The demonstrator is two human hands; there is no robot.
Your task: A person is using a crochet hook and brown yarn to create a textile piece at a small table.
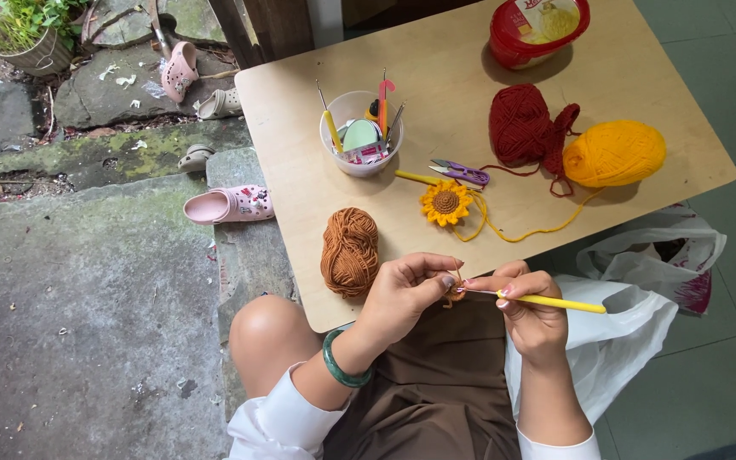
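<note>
at table edge, right hand (531, 313) holds crochet hook (547, 301) level, tip leftward.

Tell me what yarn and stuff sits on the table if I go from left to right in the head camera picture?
brown yarn ball → clear cup of crochet tools → crocheted sunflower → dark red yarn → yellow-orange yarn ball. The purple snips and the red tub overlap these in the order, so they are left out.

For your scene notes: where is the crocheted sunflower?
In the head view, the sunflower lies mid-table, just below the purple scissors, between the brown yarn and the yellow yarn.
</note>
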